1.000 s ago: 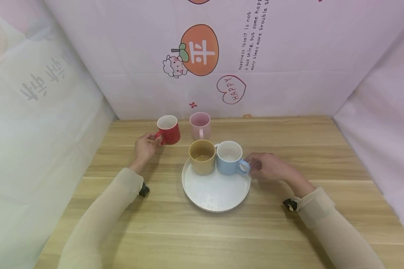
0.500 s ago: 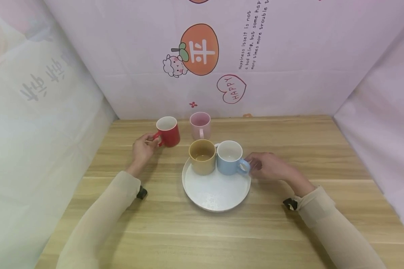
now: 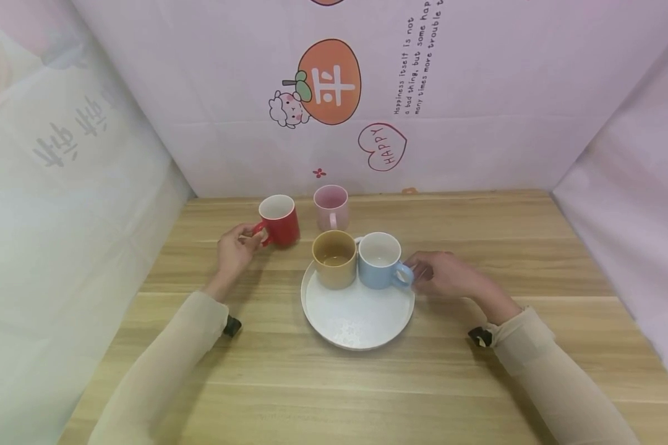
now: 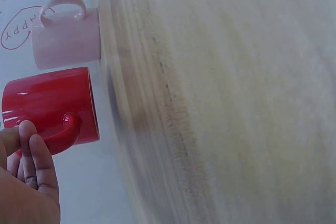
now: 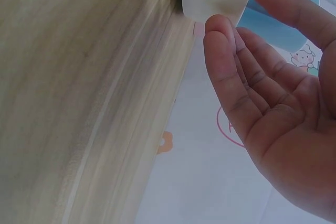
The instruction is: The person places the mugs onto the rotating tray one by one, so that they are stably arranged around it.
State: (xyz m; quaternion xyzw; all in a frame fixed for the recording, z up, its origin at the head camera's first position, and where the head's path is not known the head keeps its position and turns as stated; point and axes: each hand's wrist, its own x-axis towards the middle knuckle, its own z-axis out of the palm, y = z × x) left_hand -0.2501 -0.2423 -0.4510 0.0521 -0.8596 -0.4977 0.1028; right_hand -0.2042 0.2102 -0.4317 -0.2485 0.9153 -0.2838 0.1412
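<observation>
My left hand [image 3: 236, 250] pinches the handle of a red mug [image 3: 284, 224] with a white inside, close over the table at the back left. In the left wrist view, thumb and fingers meet at the handle, and the mug's base faces the tabletop. My right hand [image 3: 445, 274] holds the rim of a round white tray [image 3: 356, 318] at its right side, thumb over the edge and fingers along the outer wall. On the tray's far part stand a yellow mug [image 3: 336, 262] and a light blue mug [image 3: 377, 266], side by side. The blue handle points toward my right hand.
A pink mug [image 3: 331, 209] stands behind the tray, just right of the red mug, handle facing me. The wooden table [image 3: 289, 395] ends at a printed white cloth backdrop [image 3: 462, 148], with more cloth at both sides.
The left hand has lowered the red mug and brought it slightly toward me. The right hand, the tray and the other mugs have stayed in place.
</observation>
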